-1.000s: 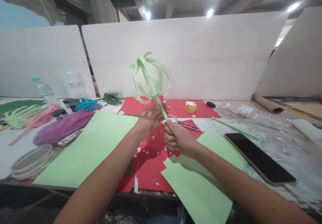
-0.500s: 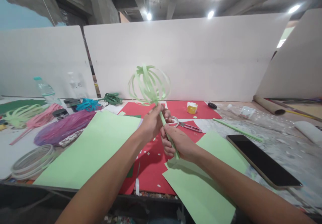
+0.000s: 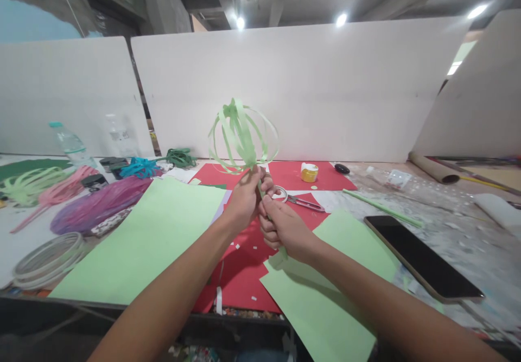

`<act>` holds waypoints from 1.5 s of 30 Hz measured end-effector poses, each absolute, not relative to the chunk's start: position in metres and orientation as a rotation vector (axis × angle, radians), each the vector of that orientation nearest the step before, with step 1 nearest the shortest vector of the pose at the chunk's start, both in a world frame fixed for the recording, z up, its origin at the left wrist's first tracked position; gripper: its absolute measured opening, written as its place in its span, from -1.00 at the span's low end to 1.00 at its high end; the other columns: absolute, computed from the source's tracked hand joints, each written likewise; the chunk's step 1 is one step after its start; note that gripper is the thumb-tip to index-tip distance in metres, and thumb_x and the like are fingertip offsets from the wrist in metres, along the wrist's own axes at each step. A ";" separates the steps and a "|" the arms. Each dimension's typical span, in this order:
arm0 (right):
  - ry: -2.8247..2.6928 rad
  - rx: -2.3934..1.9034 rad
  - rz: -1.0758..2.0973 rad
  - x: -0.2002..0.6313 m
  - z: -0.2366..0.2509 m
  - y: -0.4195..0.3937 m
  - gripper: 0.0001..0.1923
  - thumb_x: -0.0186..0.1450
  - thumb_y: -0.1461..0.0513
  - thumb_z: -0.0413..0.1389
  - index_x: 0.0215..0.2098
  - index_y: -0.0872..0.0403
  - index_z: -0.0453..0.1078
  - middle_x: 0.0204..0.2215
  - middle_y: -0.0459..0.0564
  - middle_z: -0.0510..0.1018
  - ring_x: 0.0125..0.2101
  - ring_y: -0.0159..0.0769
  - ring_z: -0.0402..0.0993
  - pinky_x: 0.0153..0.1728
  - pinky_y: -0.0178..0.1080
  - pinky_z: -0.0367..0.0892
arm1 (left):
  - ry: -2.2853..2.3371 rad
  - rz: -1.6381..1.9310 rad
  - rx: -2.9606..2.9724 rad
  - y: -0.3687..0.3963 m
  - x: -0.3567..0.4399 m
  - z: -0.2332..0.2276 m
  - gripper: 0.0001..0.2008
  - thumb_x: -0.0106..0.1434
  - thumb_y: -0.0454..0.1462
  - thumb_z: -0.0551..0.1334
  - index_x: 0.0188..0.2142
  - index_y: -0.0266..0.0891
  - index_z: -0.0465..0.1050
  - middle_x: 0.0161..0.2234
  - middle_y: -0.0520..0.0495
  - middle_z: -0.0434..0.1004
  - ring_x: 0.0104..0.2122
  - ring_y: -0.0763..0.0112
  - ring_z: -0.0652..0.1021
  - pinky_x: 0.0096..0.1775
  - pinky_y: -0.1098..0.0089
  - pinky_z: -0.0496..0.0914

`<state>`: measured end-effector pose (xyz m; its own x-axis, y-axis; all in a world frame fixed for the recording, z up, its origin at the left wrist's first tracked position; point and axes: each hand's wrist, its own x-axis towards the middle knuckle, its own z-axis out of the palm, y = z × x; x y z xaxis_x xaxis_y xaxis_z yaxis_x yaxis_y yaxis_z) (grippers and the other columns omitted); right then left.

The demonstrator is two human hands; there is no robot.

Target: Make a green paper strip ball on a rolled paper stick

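A light green paper-strip ball on a stick stands upright between my two hands, over the middle of the table. Just under the ball, my left hand pinches the top of the green stick. Lower down, my right hand is wrapped round the same stick, whose end pokes out below the fingers. Beneath the hands lie red paper sheets sprinkled with small white scraps. A pink-handled craft knife and a roll of tape rest just beyond my right hand.
Light green sheets lie left and right. A phone, a green stick and a yellow jar are to the right. Wire coils, a purple bag and a bottle stand left. A white panel closes the back.
The strip ball has turned a little about its stick and tilted slightly. My right fingers have closed further round the stick. The whole view has shifted slightly.
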<state>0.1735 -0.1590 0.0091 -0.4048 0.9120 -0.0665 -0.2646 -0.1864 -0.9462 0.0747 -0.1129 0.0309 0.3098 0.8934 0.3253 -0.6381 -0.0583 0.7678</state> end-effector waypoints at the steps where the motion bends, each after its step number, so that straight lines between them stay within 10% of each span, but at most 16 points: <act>1: -1.190 -0.869 1.713 0.173 0.009 -0.159 -0.46 0.22 -0.20 0.07 -0.49 0.02 0.00 -0.71 -0.34 0.04 -0.73 -0.60 -0.22 -0.74 -0.46 -0.20 | 0.319 1.288 1.014 -0.113 0.075 0.031 -0.63 0.25 -0.05 0.27 -0.49 -0.21 0.22 -0.61 0.16 0.13 -0.59 0.54 0.31 -0.34 0.42 0.40; 45: -1.291 -0.930 1.792 0.178 0.002 -0.162 -0.55 0.28 -0.14 0.05 -0.44 0.02 0.06 -0.67 -0.34 -0.02 -0.70 -0.55 -0.21 -0.69 -0.43 -0.16 | 0.249 1.330 1.071 -0.111 0.068 0.032 -0.63 0.32 -0.02 0.19 -0.46 -0.20 0.16 -0.62 0.16 0.12 -0.60 0.53 0.32 -0.34 0.40 0.44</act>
